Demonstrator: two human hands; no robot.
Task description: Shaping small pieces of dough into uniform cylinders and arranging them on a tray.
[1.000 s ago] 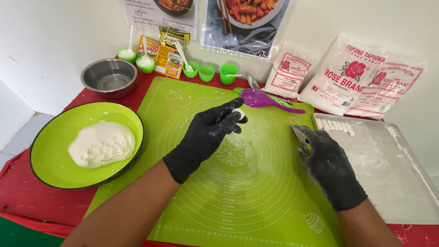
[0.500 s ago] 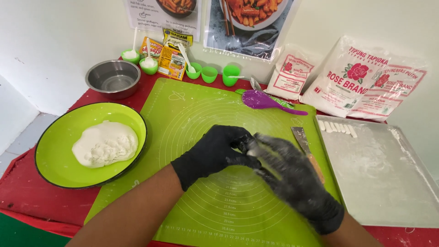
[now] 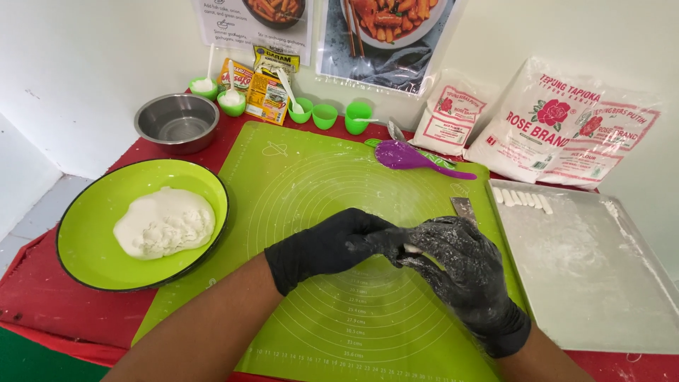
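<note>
Left hand and right hand, both black-gloved, meet above green mat. Fingers of both pinch small white dough piece between them, held over mat centre. Right glove flour-dusted. Green plate with dough lump left of mat. Floured tray at right, cut pieces along far edge. Purple spoon at mat's far edge.

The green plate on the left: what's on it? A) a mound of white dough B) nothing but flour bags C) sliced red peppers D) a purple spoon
A: the green plate holds a soft white lump of dough, and nothing else rests on it.
</note>
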